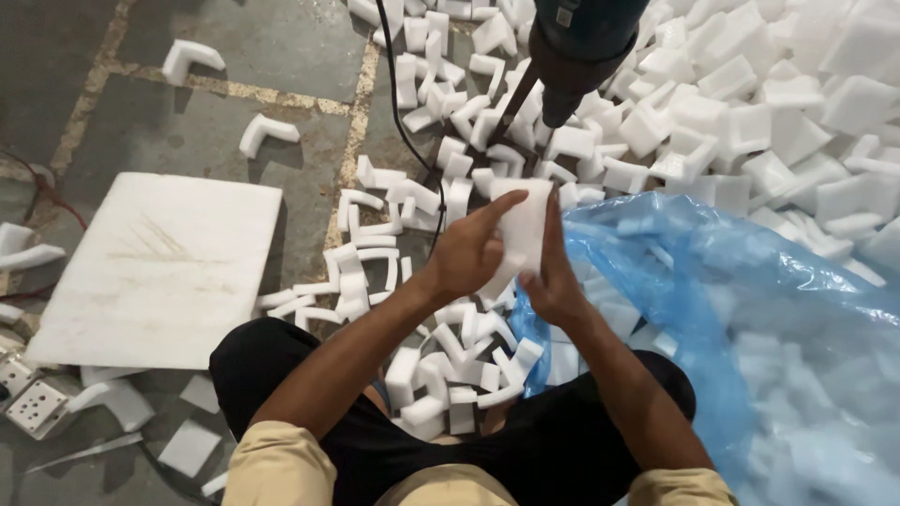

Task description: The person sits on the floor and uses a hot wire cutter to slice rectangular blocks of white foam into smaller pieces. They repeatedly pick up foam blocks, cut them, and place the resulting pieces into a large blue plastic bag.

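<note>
**Foam Block Held in Both Hands Below the Drill**

The left hand [466,251] and the right hand [553,281] hold one white foam block [521,223] between them, in front of the seated person's knees. The left hand's fingers are closed on the block's left side, with the index finger [495,208] laid across its upper face. The right hand's fingers are pressed flat against the block's right edge. The block stands roughly upright, raised off the floor.

Directly above the block hangs a dark teal power drill [579,37], its tip pointing down toward the foam pieces. A black cable [401,122] runs from the top of the view down along the floor.

A large pile of white foam corner pieces [750,103] lies on the right. A blue plastic bag [741,309] filled with foam pieces sits just beside the right forearm. A flat white foam sheet [155,267] lies on the stone floor [234,56] to the left, well apart from the hands.
</note>
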